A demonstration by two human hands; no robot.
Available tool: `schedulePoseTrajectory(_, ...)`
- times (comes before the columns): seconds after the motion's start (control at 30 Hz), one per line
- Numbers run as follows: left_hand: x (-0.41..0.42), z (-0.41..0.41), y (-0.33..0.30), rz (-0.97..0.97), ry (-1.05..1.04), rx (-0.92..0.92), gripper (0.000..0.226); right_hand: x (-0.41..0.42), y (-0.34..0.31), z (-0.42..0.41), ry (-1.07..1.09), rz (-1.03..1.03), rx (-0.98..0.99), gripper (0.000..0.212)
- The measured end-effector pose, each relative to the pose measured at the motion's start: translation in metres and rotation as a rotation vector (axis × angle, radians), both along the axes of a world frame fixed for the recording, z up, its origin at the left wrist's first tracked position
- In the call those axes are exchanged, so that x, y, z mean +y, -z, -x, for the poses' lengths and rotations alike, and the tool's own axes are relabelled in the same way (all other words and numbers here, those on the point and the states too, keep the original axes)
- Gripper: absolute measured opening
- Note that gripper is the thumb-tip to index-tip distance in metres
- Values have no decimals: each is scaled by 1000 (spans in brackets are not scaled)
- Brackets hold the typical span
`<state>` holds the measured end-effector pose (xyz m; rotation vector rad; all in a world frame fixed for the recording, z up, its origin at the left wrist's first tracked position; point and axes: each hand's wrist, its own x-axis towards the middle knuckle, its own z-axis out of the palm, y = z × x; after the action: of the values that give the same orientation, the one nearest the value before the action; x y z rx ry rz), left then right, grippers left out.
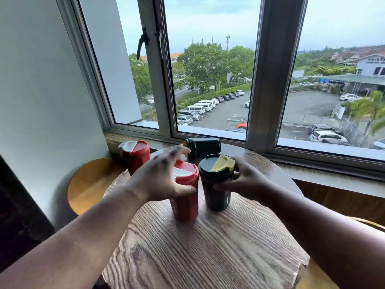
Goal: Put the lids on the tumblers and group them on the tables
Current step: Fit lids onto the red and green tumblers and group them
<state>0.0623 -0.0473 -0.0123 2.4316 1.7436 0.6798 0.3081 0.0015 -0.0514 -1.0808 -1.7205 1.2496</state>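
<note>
The left hand (160,178) wraps its grip around the near red plastic tumbler (185,197), thumb across the smooth body and fingers arched over its red lid with a white flip tab (184,171). The right hand (246,180) holds the dark green plastic tumbler (215,190) from the right, thumb on the side wall and fingers curled behind, just under its dark lid with a yellow flip tab (220,163). Both cylinders stand upright, almost touching, near the middle of the round wooden desk (208,251), whose top shows a coarse, open grain. At the far edge a second dark green tumbler (203,147) lies on its side. To the far left a second red tumbler with a white-tabbed lid (135,152) stands upright beside a smooth round yellow wooden stool (89,184). Behind runs a wooden sill under the metal-framed window (210,80).
</note>
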Motion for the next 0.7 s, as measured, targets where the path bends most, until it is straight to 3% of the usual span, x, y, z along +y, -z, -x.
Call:
schedulePoseTrajectory(0.47, -7, -4, 1, -75, 35, 126, 100, -1, 6, -1, 7, 61, 20, 66)
schedulePoseTrajectory(0.7, -6, -4, 2, -84, 15, 122, 98, -3, 6, 1, 15, 36, 17, 60)
